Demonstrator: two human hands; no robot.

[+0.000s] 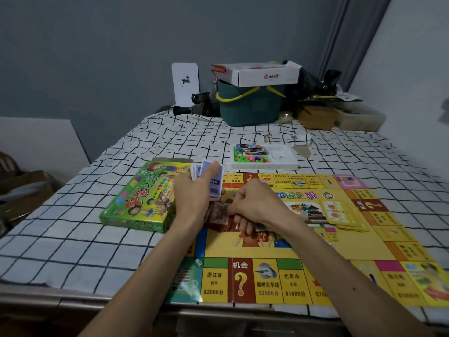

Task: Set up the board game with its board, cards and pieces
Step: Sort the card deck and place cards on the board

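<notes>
Both forearms reach over the board (267, 251). The left hand (194, 190), raised above the board's left part, grips a fan of blue-backed cards (213, 183), thumb on top. The right hand (252, 205), knuckles up, curls its fingers onto a red-backed stack (218, 215) lying on the board. The green box (143, 198) lies just left of the board, and the piece tray (263, 164) sits beyond its far edge.

You are looking at a white cloth (73, 227) that is showing thin black lines in a square grid. The game board (243, 251) is shining yellow, with green, red, pink and blue squares round its edge. The game box (136, 203) is showing bright green and yellow. You are holding purple-blue cards (211, 176) and touching red-brown cards (218, 215). Green and pink pieces (247, 158) are sitting in a white tray (286, 164). The basket (250, 110) is showing dark green, its handle yellow.
</notes>
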